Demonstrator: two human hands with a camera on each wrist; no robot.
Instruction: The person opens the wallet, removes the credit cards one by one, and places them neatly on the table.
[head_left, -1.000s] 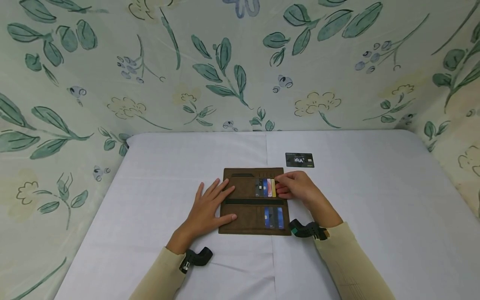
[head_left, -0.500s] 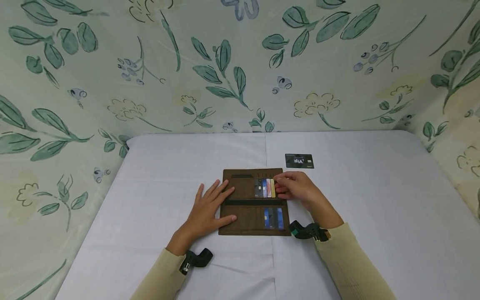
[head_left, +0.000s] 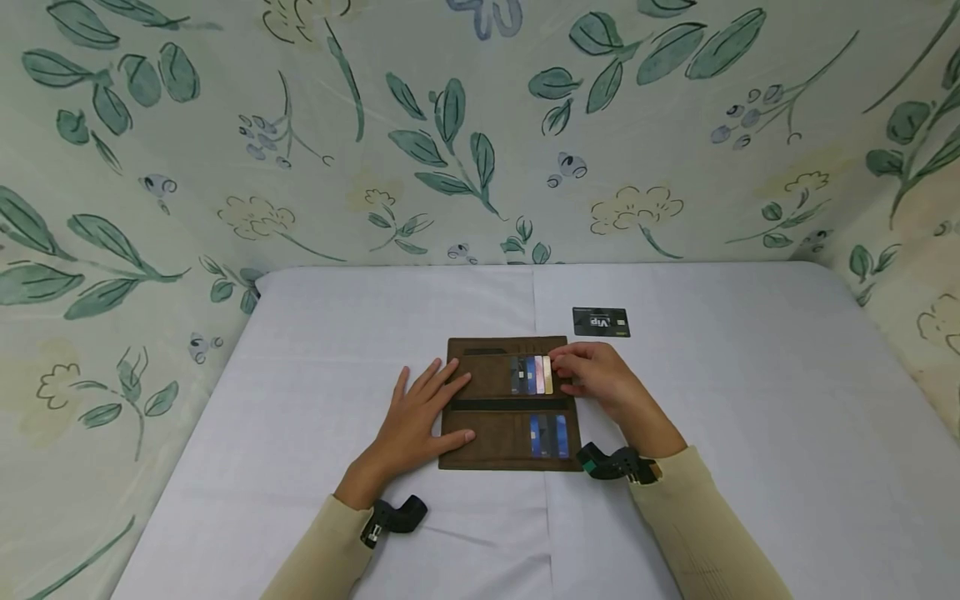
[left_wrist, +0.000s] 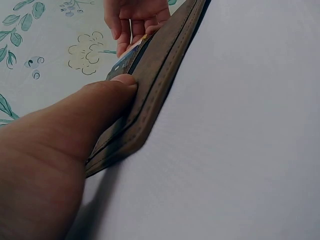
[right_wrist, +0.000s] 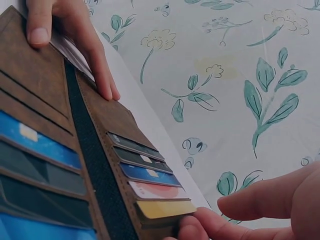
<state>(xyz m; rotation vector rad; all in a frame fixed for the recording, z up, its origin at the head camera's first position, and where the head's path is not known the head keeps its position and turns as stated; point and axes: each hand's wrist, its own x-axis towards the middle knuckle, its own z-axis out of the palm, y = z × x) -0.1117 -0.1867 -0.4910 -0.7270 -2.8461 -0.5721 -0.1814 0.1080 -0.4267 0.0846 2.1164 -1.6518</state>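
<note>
Left hand [head_left: 408, 429] splays its fingers [head_left: 432, 382] (thumb [head_left: 453, 440] well apart); right hand [head_left: 602, 379] bends its own.

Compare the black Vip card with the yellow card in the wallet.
The black Vip card lies flat on the white cloth; the yellow card is tucked into the wallet. The black Vip card shows its whole face; the wallet covers part of the yellow card. Both are thin cards.

Brown wallet [head_left: 502, 435], yellow card [right_wrist: 165, 209], white tablecloth [head_left: 750, 400], green-leafed floral backdrop [head_left: 510, 125].

The person wears beige sleeves [head_left: 701, 533] and black wrist cameras [head_left: 403, 515].
</note>
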